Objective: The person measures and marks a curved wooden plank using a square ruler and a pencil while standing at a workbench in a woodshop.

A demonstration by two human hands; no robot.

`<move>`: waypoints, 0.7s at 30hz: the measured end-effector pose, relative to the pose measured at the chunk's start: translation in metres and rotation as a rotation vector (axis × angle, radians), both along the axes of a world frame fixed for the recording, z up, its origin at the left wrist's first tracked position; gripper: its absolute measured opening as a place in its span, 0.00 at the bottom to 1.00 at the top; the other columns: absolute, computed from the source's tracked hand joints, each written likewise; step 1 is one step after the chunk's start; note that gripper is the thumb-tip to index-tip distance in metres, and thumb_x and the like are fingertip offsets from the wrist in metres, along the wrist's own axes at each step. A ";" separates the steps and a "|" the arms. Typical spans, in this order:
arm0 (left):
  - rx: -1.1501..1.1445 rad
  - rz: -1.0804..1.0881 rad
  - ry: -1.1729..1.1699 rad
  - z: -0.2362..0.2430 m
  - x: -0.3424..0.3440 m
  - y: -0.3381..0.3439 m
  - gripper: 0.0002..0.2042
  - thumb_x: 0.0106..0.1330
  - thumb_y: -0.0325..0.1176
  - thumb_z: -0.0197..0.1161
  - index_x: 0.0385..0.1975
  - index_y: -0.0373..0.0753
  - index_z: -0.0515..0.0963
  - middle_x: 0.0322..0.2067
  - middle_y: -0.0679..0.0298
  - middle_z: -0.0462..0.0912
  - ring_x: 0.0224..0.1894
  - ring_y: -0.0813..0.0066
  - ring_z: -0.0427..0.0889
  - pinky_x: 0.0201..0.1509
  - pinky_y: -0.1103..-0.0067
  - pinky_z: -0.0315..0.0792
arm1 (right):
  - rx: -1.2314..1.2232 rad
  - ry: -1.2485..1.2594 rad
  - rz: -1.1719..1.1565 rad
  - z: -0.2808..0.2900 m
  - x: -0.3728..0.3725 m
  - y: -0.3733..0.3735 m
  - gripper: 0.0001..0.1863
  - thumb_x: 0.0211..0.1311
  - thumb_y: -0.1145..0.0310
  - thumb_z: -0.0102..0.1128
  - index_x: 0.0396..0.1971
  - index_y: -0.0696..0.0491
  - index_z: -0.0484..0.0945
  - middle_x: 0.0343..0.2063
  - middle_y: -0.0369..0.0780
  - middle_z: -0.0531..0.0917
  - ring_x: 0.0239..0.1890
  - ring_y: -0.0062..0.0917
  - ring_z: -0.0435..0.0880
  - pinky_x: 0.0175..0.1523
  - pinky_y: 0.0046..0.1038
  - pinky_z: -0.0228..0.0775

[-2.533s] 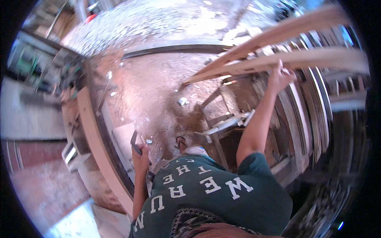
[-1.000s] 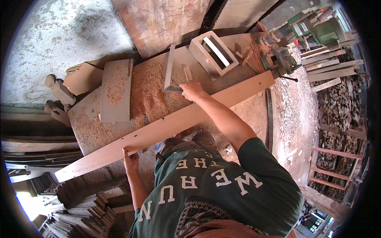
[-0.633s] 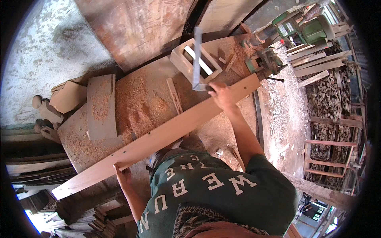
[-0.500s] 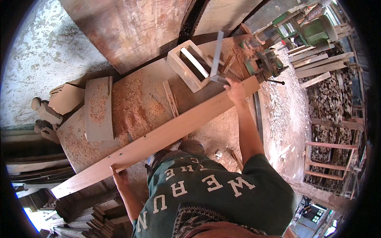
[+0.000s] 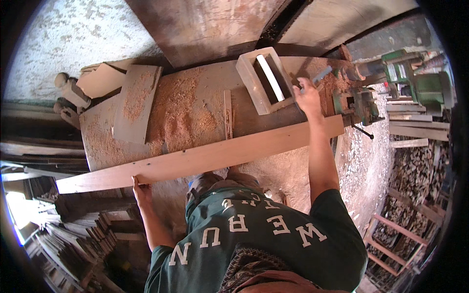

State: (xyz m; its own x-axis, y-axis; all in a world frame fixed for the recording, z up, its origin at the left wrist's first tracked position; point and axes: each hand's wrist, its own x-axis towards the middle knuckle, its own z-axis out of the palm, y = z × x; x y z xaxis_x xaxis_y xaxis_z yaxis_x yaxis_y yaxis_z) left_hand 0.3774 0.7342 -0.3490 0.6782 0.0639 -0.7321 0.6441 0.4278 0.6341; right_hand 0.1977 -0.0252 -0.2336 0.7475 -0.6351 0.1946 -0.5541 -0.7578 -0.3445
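A long, planed wooden board (image 5: 210, 152) lies slantwise along the near side of the workbench (image 5: 195, 88), its left end sticking out past the bench. My left hand (image 5: 141, 189) is closed on the board's near edge toward that end, thumb on top and the other fingers underneath. Above the bench, beyond the board's right end, my right hand (image 5: 309, 100) grips a metal try square (image 5: 322, 74). Part of the square is hidden behind my fingers. Just left of that hand stands a wooden box (image 5: 251, 83) with a white bar (image 5: 270, 78) across its opening.
Wood shavings (image 5: 181, 115) cover much of the bench. A thin panel (image 5: 137, 105) rests at its left, and a narrow strip (image 5: 228, 115) touches the board's far side. A green vise (image 5: 359, 105) sits at the right end. Stacked planks (image 5: 88, 229) fill the lower left.
My right hand has moved off the board toward the far side, carrying the square, whose blade now points rightward. My left hand still holds the board. The whole view has turned slightly.
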 end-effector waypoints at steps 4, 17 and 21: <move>-0.067 0.076 0.040 0.010 -0.004 -0.018 0.19 0.71 0.49 0.67 0.50 0.42 0.78 0.41 0.67 0.82 0.40 0.73 0.81 0.40 0.74 0.79 | 0.146 0.267 0.070 0.001 0.072 0.037 0.28 0.68 0.54 0.63 0.61 0.55 0.72 0.48 0.55 0.84 0.52 0.52 0.83 0.58 0.48 0.75; -0.151 0.117 0.028 0.008 -0.010 -0.014 0.19 0.69 0.45 0.69 0.53 0.42 0.79 0.46 0.65 0.85 0.47 0.71 0.85 0.48 0.71 0.81 | 0.632 -0.029 -0.141 0.023 0.119 0.089 0.18 0.66 0.59 0.66 0.42 0.60 0.78 0.28 0.46 0.84 0.30 0.36 0.84 0.38 0.40 0.75; -0.125 0.065 -0.015 0.012 -0.013 -0.008 0.17 0.69 0.43 0.69 0.52 0.42 0.79 0.47 0.65 0.86 0.49 0.71 0.85 0.49 0.72 0.81 | 1.115 -0.366 -0.234 0.083 0.143 0.166 0.14 0.70 0.64 0.66 0.42 0.56 0.73 0.20 0.33 0.75 0.20 0.16 0.72 0.21 0.21 0.65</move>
State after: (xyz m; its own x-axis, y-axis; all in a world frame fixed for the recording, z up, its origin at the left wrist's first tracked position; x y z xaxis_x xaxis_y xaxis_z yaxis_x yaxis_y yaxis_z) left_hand 0.3648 0.7261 -0.3367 0.6864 0.0170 -0.7270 0.6033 0.5450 0.5823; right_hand 0.3411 0.1410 -0.1502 0.6060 -0.7027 -0.3728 -0.3711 0.1647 -0.9139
